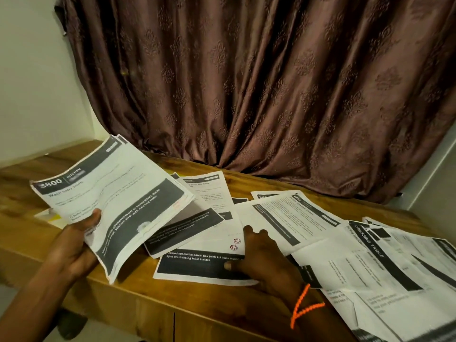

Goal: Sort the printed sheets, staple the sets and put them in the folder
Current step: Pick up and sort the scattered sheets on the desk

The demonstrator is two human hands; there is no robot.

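My left hand (pixel 79 240) grips a stack of printed sheets (pixel 118 193) by its near edge, thumb on top, lifted and tilted above the wooden table (pixel 37 174). The top sheet has a dark header reading "800 KITCHEN". My right hand (pixel 264 257), with an orange cord at the wrist, lies on loose printed sheets (pixel 296 218) spread over the table, fingers touching a sheet with a dark band (pixel 197 265). More loose sheets, one headed "DRESSING TABLE" (pixel 370 245), fan out to the right. No stapler is in view.
A brown patterned curtain (pixel 271 82) hangs behind the table. A white wall stands at the left. Something yellow (pixel 53 217) peeks out under the lifted stack. The table's front edge runs diagonally below my hands.
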